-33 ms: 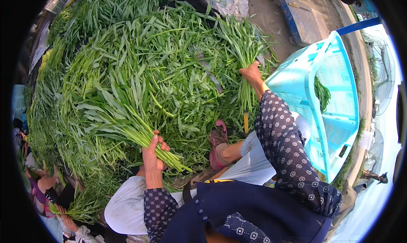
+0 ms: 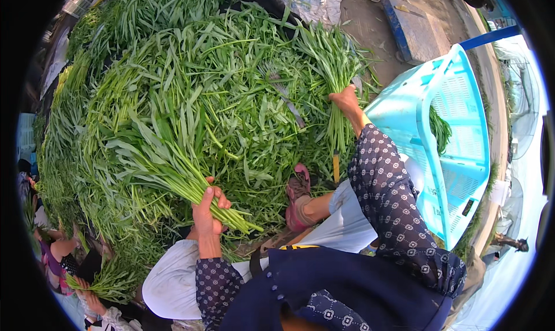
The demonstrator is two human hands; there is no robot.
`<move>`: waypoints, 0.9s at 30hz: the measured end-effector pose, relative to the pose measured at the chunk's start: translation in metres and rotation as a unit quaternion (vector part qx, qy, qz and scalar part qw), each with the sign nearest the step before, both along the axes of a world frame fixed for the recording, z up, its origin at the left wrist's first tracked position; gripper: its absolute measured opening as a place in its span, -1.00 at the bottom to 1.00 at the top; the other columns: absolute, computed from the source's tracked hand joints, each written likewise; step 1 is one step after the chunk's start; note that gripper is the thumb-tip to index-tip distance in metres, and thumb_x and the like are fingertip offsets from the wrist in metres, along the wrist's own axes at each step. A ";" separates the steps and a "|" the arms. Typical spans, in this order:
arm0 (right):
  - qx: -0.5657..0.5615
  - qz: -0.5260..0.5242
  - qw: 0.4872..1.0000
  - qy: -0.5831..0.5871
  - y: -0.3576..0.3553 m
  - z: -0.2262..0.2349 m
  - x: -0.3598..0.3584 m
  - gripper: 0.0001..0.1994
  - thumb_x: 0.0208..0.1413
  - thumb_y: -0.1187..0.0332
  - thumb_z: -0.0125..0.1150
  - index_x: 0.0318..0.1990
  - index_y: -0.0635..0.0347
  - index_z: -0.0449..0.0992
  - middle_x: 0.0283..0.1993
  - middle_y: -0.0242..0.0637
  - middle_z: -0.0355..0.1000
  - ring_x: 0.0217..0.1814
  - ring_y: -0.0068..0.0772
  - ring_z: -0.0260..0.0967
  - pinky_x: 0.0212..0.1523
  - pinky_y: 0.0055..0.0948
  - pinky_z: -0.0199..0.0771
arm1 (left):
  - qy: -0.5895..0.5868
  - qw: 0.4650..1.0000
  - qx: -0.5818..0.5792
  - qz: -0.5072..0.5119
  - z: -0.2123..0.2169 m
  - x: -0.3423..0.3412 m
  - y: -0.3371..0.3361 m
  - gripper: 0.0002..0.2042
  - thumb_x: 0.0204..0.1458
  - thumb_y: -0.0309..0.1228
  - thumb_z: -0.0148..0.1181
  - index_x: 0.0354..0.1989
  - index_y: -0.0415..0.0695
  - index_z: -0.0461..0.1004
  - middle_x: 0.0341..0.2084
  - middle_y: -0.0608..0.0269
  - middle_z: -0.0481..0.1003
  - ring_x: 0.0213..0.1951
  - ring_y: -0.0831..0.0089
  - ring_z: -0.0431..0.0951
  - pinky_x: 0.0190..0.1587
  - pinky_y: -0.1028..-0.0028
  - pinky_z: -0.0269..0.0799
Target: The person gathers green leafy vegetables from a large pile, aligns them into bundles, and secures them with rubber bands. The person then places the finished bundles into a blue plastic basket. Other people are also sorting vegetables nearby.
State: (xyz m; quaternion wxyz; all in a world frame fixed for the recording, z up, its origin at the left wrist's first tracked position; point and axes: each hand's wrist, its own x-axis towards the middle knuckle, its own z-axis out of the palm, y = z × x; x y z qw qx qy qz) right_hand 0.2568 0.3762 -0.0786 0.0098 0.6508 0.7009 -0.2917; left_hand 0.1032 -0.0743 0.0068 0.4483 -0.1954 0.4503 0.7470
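Left hand (image 2: 208,212) closed around a bunch of long-leaved green stalks (image 2: 167,163), fingers wrapped tight near the cut ends, leaves fanning toward ten o'clock, pale stem butts poking out toward four o'clock past the fist. Right hand (image 2: 346,100) likewise shut on a second bunch (image 2: 334,59), gripped about midway, leafy tops rising to twelve o'clock and stems hanging toward six o'clock below the palm. Both bunches held just above a great heap of the same greens (image 2: 191,88) filling the upper left. Turquoise plastic crate (image 2: 457,157) tipped on its side at three o'clock, a few greens (image 2: 440,128) inside it. Sandalled foot (image 2: 298,198) at the heap's edge, between the two arms.

Likely trouble: left grip sits close to the stem ends, so the heavy leaf side could droop and stalks slide out of the fist. Right bunch, held mid-length, looks better balanced, yet loose outer stalks could shed back onto the pile. Stems snagged in the heap may tear or bruise if pulled hard. Another person's hand with a small bunch (image 2: 101,282) at seven o'clock, well apart.
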 end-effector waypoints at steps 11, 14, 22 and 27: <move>-0.003 0.032 0.999 -0.028 -0.010 -0.011 -0.005 -0.17 -0.23 0.30 0.52 0.10 0.55 0.09 -0.03 0.19 0.41 0.00 -0.01 0.43 0.01 -0.24 0.43 | -0.006 0.999 -0.032 -0.005 -0.006 -0.005 -0.005 -0.72 0.13 -0.43 0.16 0.01 -0.16 0.37 -0.44 0.22 0.42 -0.56 0.50 0.38 -0.49 0.42 0.36; -0.010 0.048 0.998 -0.042 -0.007 -0.009 -0.003 -0.04 -0.28 0.26 0.56 0.17 0.53 -0.02 0.03 0.25 0.37 0.10 0.09 0.38 0.14 -0.22 0.35 | -0.014 0.999 -0.027 -0.010 -0.004 -0.006 -0.002 -0.73 0.13 -0.44 0.16 -0.01 -0.16 0.37 -0.44 0.21 0.41 -0.56 0.48 0.38 -0.49 0.42 0.37; -0.325 0.003 0.925 0.197 0.038 0.077 0.013 -0.77 -0.01 0.32 0.33 -0.34 0.36 0.55 -0.45 -0.18 0.54 -0.59 -0.37 0.47 -0.50 -0.36 0.53 | -0.004 1.000 -0.002 -0.004 -0.006 -0.003 -0.006 -0.73 0.11 -0.44 0.19 -0.03 -0.18 0.38 -0.45 0.22 0.40 -0.55 0.47 0.37 -0.49 0.42 0.36; -0.380 -0.031 0.823 0.422 0.012 0.138 0.011 -0.77 0.00 0.45 0.30 -0.20 0.35 0.47 -0.33 -0.18 0.53 -0.39 -0.32 0.55 -0.45 -0.38 0.59 | 0.008 0.998 0.057 0.009 0.007 0.000 -0.010 -0.70 0.11 -0.46 0.17 0.02 -0.20 0.36 -0.42 0.21 0.41 -0.52 0.48 0.38 -0.46 0.43 0.38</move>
